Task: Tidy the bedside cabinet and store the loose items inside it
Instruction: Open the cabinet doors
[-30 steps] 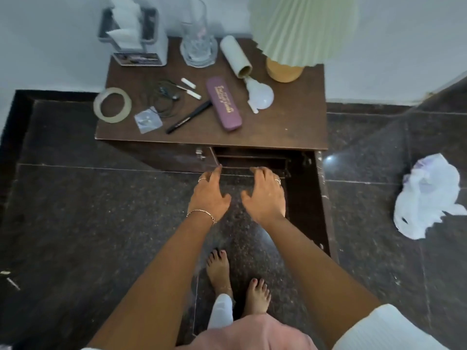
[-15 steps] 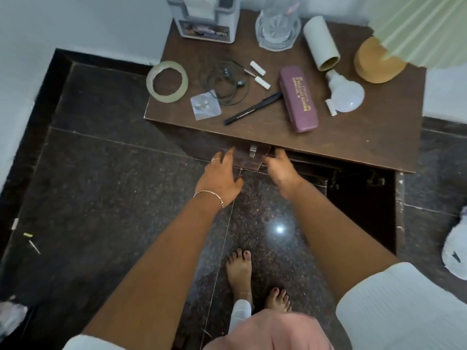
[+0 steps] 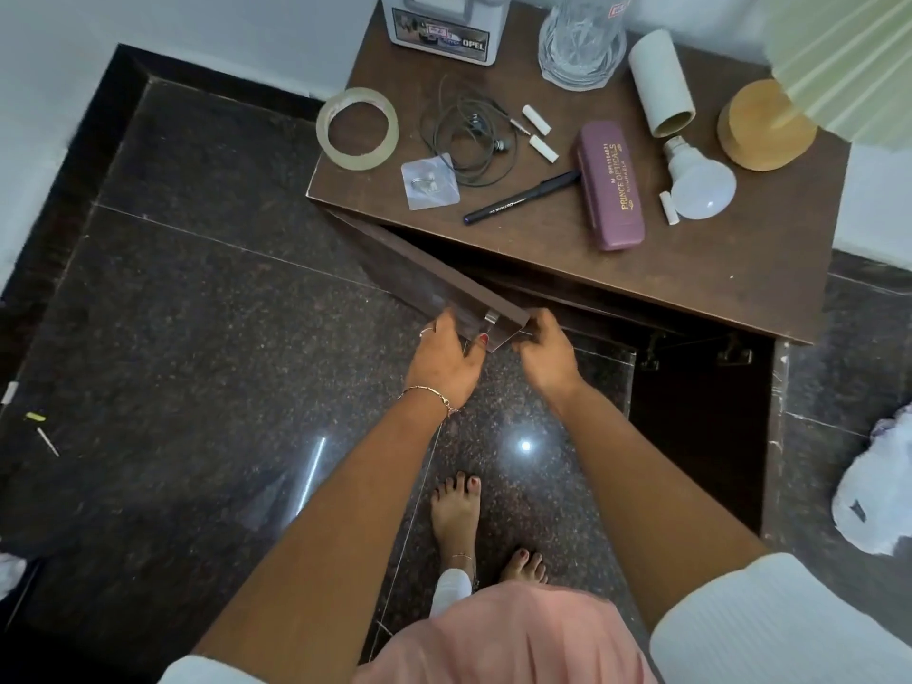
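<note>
The brown bedside cabinet [image 3: 715,283] stands against the wall. Its left door [image 3: 419,274] is swung partly outward. My left hand [image 3: 444,357] grips the door's free edge by the metal handle, and my right hand [image 3: 548,353] holds the same edge from the other side. On top lie a tape roll [image 3: 358,128], tangled earphones [image 3: 469,135], a small plastic packet [image 3: 428,182], a black pen [image 3: 518,198], a maroon spectacle case [image 3: 609,185], a white bulb [image 3: 698,182], a cardboard tube [image 3: 661,81] and small white sticks [image 3: 543,150].
A tissue box [image 3: 444,27], a glass jug [image 3: 580,42] and a lamp with a wooden base [image 3: 765,125] stand at the back. The right door hangs wide open over a dark interior [image 3: 701,427]. A white plastic bag [image 3: 878,491] lies on the granite floor. My bare feet are below.
Both hands moved from the open gap to the left door's edge and pulled it outward. The view shifted left and closer to the cabinet.
</note>
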`<action>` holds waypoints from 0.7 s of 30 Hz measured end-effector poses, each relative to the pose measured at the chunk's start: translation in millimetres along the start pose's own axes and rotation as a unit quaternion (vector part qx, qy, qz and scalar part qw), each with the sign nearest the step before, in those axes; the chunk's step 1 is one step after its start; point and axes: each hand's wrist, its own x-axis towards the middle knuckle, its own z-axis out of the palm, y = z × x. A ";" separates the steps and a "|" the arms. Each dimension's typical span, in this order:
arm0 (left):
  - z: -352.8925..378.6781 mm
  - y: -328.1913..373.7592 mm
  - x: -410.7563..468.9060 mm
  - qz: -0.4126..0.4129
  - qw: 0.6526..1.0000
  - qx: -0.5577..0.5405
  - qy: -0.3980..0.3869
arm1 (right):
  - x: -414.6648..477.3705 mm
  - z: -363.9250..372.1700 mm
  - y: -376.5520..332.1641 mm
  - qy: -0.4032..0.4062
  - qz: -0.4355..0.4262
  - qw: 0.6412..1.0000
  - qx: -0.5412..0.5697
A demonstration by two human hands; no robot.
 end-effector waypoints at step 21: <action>-37.3 -52.0 -49.0 -0.100 0.990 -0.101 0.011 | -48.1 34.7 -27.9 -0.126 -0.047 0.945 -0.297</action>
